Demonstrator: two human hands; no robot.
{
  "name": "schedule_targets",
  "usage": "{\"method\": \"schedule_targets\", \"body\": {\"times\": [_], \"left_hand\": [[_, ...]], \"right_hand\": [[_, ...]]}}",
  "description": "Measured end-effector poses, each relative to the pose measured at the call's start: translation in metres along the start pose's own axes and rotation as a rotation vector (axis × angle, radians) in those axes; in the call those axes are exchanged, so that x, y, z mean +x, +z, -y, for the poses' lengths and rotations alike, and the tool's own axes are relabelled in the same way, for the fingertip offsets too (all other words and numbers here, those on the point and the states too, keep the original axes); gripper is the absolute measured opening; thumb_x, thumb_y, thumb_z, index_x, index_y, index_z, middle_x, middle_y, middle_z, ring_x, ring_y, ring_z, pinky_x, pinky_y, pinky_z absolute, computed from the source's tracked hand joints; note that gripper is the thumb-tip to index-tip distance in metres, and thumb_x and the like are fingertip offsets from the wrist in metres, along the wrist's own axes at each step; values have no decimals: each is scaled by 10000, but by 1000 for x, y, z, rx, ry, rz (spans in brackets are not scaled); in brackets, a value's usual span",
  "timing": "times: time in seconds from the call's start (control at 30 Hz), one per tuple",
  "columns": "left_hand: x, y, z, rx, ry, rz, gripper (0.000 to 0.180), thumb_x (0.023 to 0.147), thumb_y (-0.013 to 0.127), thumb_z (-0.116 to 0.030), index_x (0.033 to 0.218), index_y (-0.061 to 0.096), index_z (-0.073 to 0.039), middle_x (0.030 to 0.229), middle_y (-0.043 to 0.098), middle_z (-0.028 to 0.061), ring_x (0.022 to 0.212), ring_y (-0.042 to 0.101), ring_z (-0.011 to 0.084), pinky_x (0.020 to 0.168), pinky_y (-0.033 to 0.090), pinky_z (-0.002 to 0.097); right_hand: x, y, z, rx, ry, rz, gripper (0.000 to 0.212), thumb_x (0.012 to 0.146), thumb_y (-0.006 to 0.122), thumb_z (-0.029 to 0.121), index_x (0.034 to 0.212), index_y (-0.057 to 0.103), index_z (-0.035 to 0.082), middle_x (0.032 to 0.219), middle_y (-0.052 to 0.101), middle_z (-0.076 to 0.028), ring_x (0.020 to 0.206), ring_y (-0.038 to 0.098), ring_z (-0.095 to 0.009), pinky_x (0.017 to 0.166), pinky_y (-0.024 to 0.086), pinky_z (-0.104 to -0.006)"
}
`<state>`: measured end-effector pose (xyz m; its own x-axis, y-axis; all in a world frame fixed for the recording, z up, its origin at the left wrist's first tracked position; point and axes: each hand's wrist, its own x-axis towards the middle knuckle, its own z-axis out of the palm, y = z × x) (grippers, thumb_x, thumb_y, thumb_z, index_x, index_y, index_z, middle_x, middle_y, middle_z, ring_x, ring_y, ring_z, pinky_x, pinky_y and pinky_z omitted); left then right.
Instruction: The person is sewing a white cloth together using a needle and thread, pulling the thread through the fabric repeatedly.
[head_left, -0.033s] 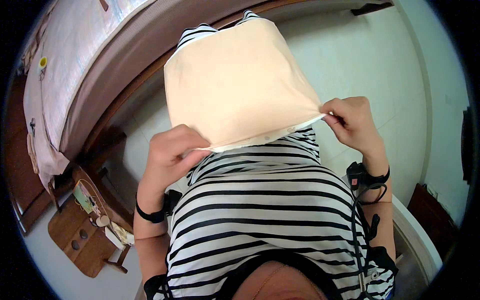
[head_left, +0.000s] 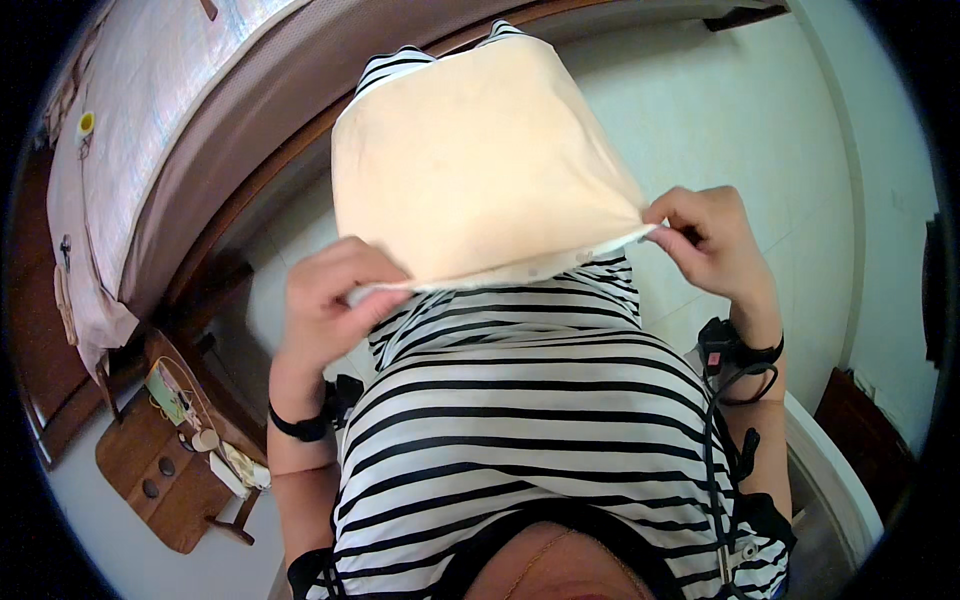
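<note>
A pale peach cloth (head_left: 480, 165) lies spread over my lap, across the black-and-white striped clothing (head_left: 520, 400). Along its near edge a strip of white underside with small printed marks shows. My left hand (head_left: 340, 295) pinches the near left corner between thumb and fingers. The near right corner is pinched in my right hand (head_left: 712, 240), with small creases running from that grip. Between both hands the near edge is stretched and lifted a little off the clothing, and the right corner sits farther from me than the left.
At the left is a bed (head_left: 180, 110) with a pale cover, a yellow roll (head_left: 86, 124) on it. A wooden stool (head_left: 160, 485) at lower left bears small items. Dark cords hang at my right wrist (head_left: 725, 350). A wall (head_left: 880, 150) stands right.
My left hand has moved slightly up and to the left with its corner of the cloth. My right hand has shifted a little up and to the right, still pinching.
</note>
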<state>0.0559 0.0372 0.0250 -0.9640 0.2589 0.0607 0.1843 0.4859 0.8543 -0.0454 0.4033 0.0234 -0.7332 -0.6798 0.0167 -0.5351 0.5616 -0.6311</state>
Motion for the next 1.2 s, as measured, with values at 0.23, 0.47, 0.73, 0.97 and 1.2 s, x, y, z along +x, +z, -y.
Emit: {"method": "schedule_targets", "body": {"times": [0.23,0.47,0.73,0.97,1.2], "left_hand": [[56,-6,70,-61,-354,-211,145,807,740,-116,866,680,3,796,648,11,746,567,70,683,458,211],[33,-16,95,-288,-453,-196,168,822,701,-40,975,651,7,888,647,-3,788,566,59,715,459,199],[-1,-42,121,-491,-592,-54,222,834,715,-131,1000,622,-16,919,641,-7,835,571,59,765,452,209],[5,-73,119,-416,-582,-48,184,841,710,-147,953,619,-33,850,627,-31,764,548,35,691,428,189],[20,-83,131,-271,-623,246,217,780,768,-152,881,611,-42,784,578,-51,723,498,37,669,404,206]], "right_hand": [[84,24,-51,93,115,-84,117,836,669,130,838,611,28,556,448,3,498,391,-82,472,320,-248],[72,30,-76,532,471,226,163,804,681,143,906,653,19,530,373,64,502,331,-44,459,282,-257],[66,19,-89,394,496,184,95,829,673,108,829,642,18,543,413,71,514,342,-31,467,267,-231],[84,-37,-82,261,375,105,146,861,655,124,813,606,-4,612,489,46,565,402,-35,498,314,-219],[93,-12,-73,-197,437,20,128,818,686,132,924,664,64,594,500,-49,510,435,-137,495,369,-286]]}}
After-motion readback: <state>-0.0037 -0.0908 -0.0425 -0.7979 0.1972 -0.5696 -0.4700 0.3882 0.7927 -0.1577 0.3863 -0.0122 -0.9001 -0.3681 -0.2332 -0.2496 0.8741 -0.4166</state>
